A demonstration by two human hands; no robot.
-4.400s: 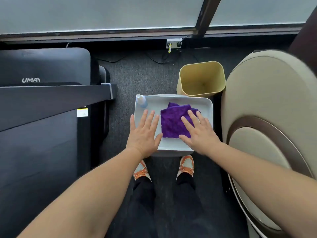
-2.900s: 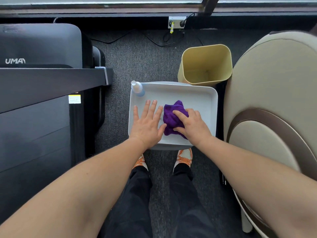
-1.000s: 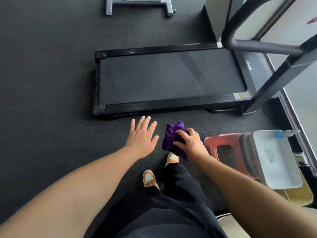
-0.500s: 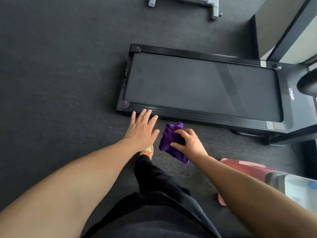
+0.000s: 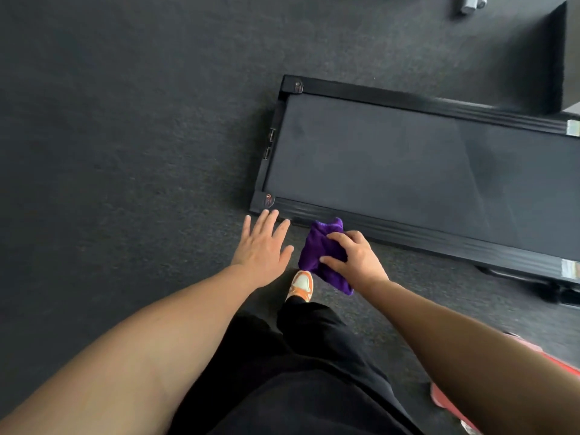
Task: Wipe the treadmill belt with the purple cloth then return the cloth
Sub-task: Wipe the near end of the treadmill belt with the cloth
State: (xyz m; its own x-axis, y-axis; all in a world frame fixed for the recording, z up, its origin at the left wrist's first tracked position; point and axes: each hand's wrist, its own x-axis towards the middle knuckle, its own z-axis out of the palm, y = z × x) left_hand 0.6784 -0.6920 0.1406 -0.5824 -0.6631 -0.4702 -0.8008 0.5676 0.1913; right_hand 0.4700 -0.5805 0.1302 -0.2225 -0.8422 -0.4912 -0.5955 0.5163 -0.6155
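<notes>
The black treadmill belt [image 5: 392, 164] lies flat on the dark carpet at centre right, framed by black side rails. My right hand [image 5: 356, 260] grips the bunched purple cloth [image 5: 318, 249] in the air just short of the treadmill's near rail. To the left of the cloth my left hand [image 5: 262, 244] hovers with fingers straight and spread, holding nothing, its fingertips near the treadmill's rear corner. The white tray is out of view.
Dark carpet [image 5: 125, 152] spreads to the left and beyond the treadmill. A red stool edge [image 5: 561, 368] shows at lower right. My orange-and-white shoe [image 5: 301, 285] stands below the cloth. A black block [image 5: 561, 54] and a grey equipment foot [image 5: 469, 3] sit at top right.
My right hand took the cloth from the white tray, and I turned from the tray toward the treadmill. Over the last second both hands have come closer to its near rail.
</notes>
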